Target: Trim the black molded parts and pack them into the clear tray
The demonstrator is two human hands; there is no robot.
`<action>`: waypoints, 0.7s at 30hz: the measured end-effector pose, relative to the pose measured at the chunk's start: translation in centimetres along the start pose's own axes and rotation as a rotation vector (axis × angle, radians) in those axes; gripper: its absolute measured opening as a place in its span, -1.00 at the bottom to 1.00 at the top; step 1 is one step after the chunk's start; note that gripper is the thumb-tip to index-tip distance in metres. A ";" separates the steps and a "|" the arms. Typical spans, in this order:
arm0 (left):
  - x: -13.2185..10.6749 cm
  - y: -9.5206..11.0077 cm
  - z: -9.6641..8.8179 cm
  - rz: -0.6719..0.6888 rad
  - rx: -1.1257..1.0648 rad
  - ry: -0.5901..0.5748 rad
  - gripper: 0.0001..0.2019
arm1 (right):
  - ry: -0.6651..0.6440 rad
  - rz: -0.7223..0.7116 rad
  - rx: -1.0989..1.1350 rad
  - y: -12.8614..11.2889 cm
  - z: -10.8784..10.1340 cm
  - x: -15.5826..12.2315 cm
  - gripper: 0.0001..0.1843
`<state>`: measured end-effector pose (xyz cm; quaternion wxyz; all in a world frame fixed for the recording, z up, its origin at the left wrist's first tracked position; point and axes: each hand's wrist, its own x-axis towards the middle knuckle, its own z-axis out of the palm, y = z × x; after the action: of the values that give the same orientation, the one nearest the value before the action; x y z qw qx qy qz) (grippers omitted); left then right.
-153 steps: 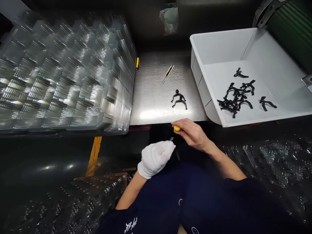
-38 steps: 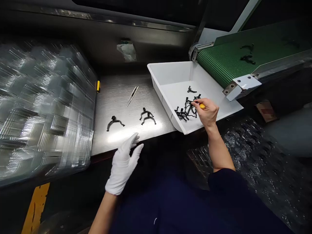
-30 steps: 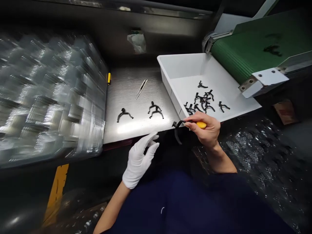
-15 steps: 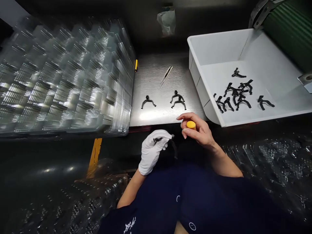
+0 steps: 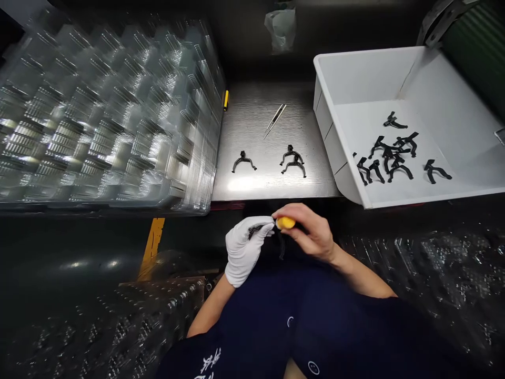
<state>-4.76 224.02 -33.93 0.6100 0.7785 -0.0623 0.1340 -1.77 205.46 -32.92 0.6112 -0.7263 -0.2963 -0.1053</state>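
Observation:
My left hand (image 5: 245, 247), in a white glove, is closed on a black curved plastic part (image 5: 281, 245) in front of my body. One leg of the part hangs down past the fingertips. My bare right hand (image 5: 311, 231) grips a tool with a yellow handle (image 5: 285, 222) and meets the left fingertips at the part. The tool's working end is hidden by the fingers. On the metal table lie a single black forked part (image 5: 243, 161) and two overlapping forked parts (image 5: 294, 160).
Stacked clear plastic trays (image 5: 118, 121) fill the left. A white bin (image 5: 351, 121) on the right holds several black parts (image 5: 394, 152). A slim cutter-like tool (image 5: 275, 121) and a yellow-black object (image 5: 226, 100) lie on the metal table (image 5: 260, 187).
My right hand has moved left and down, bringing the yellow-handled tool against the part in my left hand. The left hand has barely moved. The view has shifted slightly.

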 end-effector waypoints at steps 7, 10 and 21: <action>-0.3 -0.1 -0.2 0.028 0.024 -0.071 -0.95 | -0.076 0.309 -0.289 3.8 -2.2 0.5 -0.75; -0.1 -0.2 -0.1 -0.045 0.003 -0.068 -0.92 | 0.010 0.504 -0.409 5.4 -3.3 2.0 -0.75; 0.2 -0.6 -1.3 -0.243 -0.117 -0.013 -0.82 | 0.078 0.552 -1.152 9.9 -4.6 7.1 -0.84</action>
<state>-4.61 225.47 -34.10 0.6658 0.7442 0.0209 0.0501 10.43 202.47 -36.36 0.1375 -0.9837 0.0282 -0.1126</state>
